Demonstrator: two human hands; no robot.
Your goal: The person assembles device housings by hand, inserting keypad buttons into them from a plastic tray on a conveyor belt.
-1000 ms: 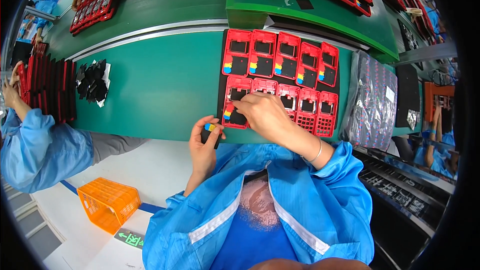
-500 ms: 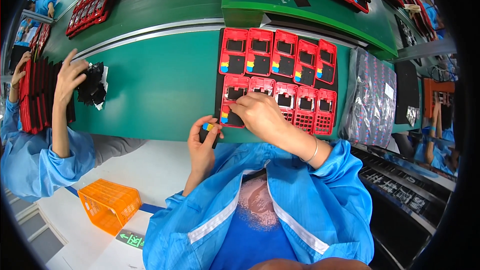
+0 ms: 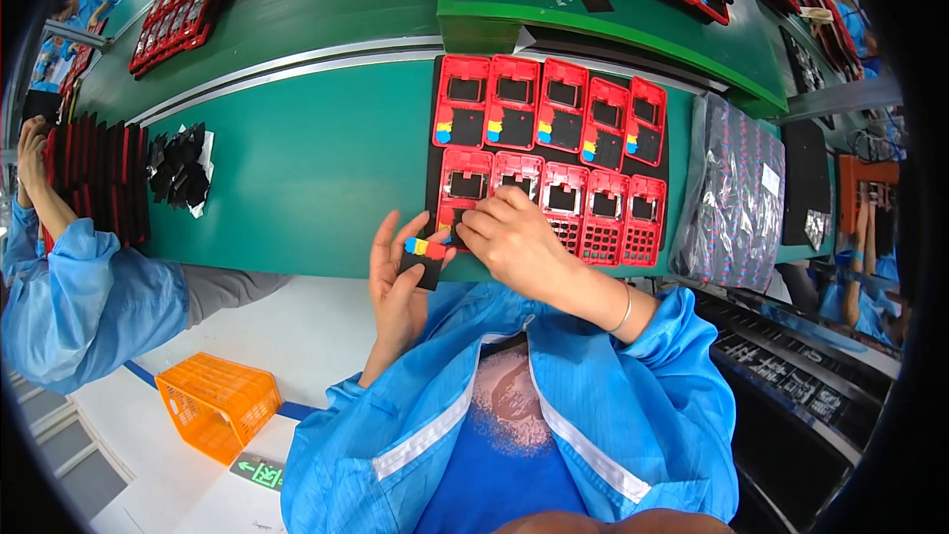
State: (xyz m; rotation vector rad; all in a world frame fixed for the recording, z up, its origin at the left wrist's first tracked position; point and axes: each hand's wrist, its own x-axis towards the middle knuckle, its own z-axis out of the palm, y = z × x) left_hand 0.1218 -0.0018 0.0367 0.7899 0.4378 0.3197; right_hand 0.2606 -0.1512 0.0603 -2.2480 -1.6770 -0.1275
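My left hand (image 3: 395,287) pinches a small black pad (image 3: 423,271) with yellow, blue and red tabs along its top, just off the bench's near edge. My right hand (image 3: 519,242) is closed, its fingertips bunched over the lower part of the near-left red phone housing (image 3: 465,160). Whatever those fingertips may hold is hidden. This housing lies in the nearer of two rows on a black mat (image 3: 431,129). In the far row, housings (image 3: 463,64) carry black pads with blue and yellow tabs; the other near-row housings (image 3: 643,222) show bare keypad holes.
A plastic-wrapped bundle (image 3: 732,193) lies right of the mat, and a raised green shelf (image 3: 603,25) stands behind it. At left, a co-worker's hand (image 3: 35,153) touches upright red and black housings (image 3: 99,183) near a black pile (image 3: 180,166). An orange crate (image 3: 217,400) sits on the floor.
My left hand has tilted the black pad so more of its face shows. My right hand has shifted slightly toward me. The co-worker's hand has moved from the black pile to the far left.
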